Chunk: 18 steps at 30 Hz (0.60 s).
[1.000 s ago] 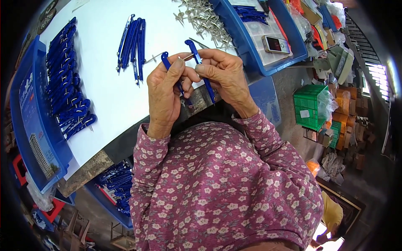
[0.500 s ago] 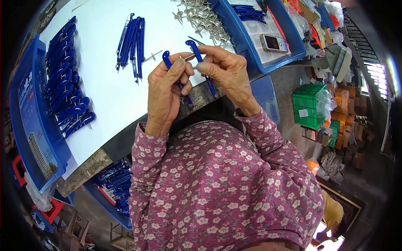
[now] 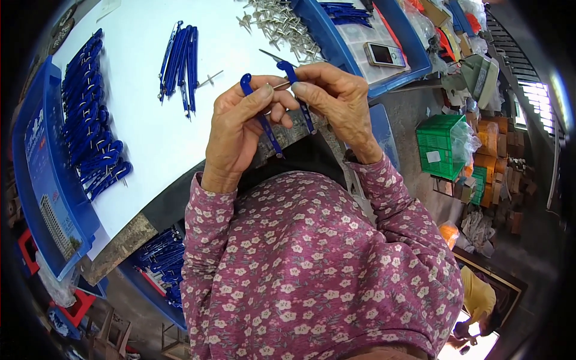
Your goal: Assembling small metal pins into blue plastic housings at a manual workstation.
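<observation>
Over the table's near edge, my left hand [image 3: 237, 123] is closed, pinching a slim blue bar [image 3: 269, 133] with a rounded, hooked head. A similar blue bar [image 3: 306, 117] is held upright between the thumb and fingers of my right hand [image 3: 341, 105]. A thin metal pin [image 3: 281, 86] spans the gap between the two heads, close to both thumbs. Whether it is seated in either bar is too small to tell. Beyond my hands lie a loose bundle of blue bars [image 3: 180, 63] and a metal cross-shaped piece [image 3: 210, 78].
Many joined blue bars [image 3: 90, 114] line the left, beside a blue tray [image 3: 78, 237]. Metal cross-shaped pieces [image 3: 279, 27] are heaped at the back. Another blue tray [image 3: 393, 84] holds a phone [image 3: 385, 55]. Below the table edge is a bin of blue bars [image 3: 162, 258].
Both hands have shifted slightly right against the table, still holding the bars. The left bar has turned, and more of its lower length shows. The table things appear a little further left.
</observation>
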Each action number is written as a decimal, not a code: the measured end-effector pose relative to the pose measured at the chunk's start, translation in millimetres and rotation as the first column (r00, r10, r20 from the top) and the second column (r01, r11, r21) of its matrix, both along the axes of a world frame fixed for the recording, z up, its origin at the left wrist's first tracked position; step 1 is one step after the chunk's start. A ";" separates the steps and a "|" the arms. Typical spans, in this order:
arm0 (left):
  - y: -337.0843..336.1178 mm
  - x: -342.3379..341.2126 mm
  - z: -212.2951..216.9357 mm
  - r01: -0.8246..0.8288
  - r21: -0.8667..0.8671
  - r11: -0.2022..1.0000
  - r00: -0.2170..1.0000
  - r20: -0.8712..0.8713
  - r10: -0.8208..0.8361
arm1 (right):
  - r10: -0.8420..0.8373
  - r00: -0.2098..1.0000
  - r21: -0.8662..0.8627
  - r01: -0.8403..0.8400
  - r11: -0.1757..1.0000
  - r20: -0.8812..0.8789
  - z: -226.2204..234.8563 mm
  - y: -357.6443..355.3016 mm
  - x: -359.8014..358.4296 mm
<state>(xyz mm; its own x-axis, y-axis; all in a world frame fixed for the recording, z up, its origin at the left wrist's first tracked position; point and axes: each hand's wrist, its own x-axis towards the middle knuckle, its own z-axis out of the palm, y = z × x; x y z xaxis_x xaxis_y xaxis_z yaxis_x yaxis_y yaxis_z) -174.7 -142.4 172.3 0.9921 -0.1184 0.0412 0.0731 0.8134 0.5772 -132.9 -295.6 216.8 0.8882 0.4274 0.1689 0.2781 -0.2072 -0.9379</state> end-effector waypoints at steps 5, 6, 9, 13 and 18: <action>-3.5 -0.1 11.2 0.040 0.020 0.999 0.999 0.016 -0.040 | 0.024 0.997 -0.078 -0.018 0.997 0.077 10.6 -5.8 -1.7; -4.0 0.5 11.7 0.041 0.021 0.999 0.999 0.017 -0.042 | 0.022 0.997 -0.078 -0.016 0.997 0.078 12.8 -6.6 -2.0; -5.7 2.9 13.2 0.080 -0.004 0.997 0.997 -0.016 -0.081 | 0.057 0.983 -0.134 -0.033 0.990 0.175 17.2 -8.0 -1.9; -10.0 2.3 16.5 -0.010 0.097 0.995 1.000 -0.016 0.011 | 0.092 0.969 -0.172 -0.052 0.984 0.231 18.6 -6.7 -0.4; -15.1 3.3 14.5 -0.113 0.168 0.979 0.993 0.039 0.107 | 0.120 0.936 -0.160 -0.070 0.985 0.330 14.5 -4.0 2.7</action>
